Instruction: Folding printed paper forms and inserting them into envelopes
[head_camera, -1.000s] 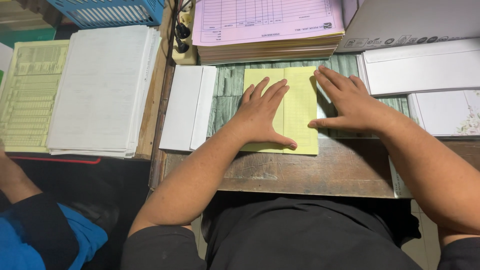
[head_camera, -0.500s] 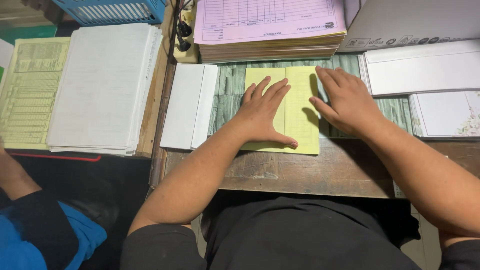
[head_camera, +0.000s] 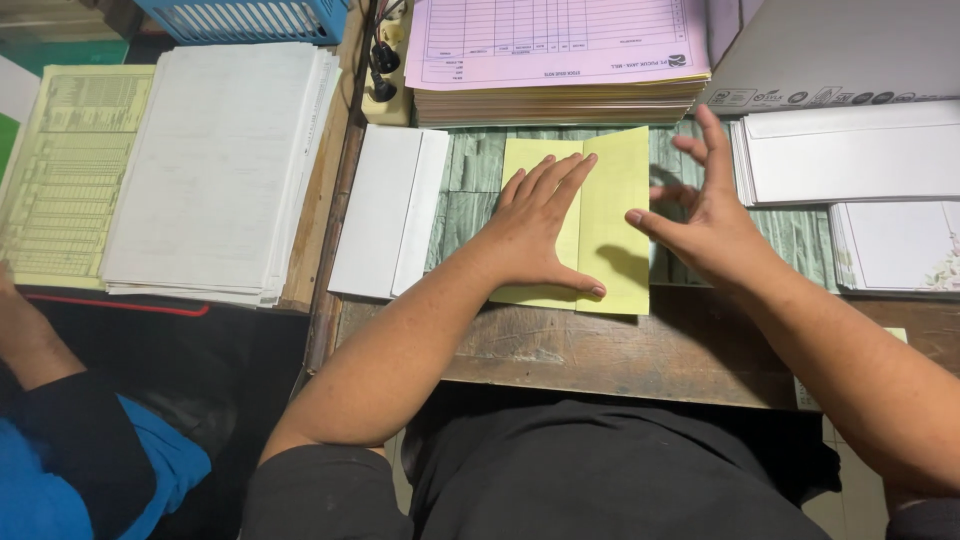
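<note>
A folded yellow paper (head_camera: 612, 215) lies on the wooden desk (head_camera: 640, 350) in front of me. My left hand (head_camera: 540, 225) presses flat on its left half, fingers spread, thumb along the lower edge. Just right of the paper, my right hand (head_camera: 705, 215) hovers with fingers apart, holding nothing, its thumb tip close to the sheet's right edge. A white envelope (head_camera: 390, 210) rests to the left of the yellow paper.
A stack of pink forms (head_camera: 560, 55) sits at the back. White envelopes (head_camera: 850, 155) pile at the right. White paper sheets (head_camera: 215, 165) and a green form (head_camera: 65, 180) lie left, a blue basket (head_camera: 245, 18) behind. Another person's arm in a blue sleeve (head_camera: 60, 440) is at lower left.
My right hand has lifted off the yellow paper and moved right, fingers now raised and spread. My left hand stays pressed on the sheet.
</note>
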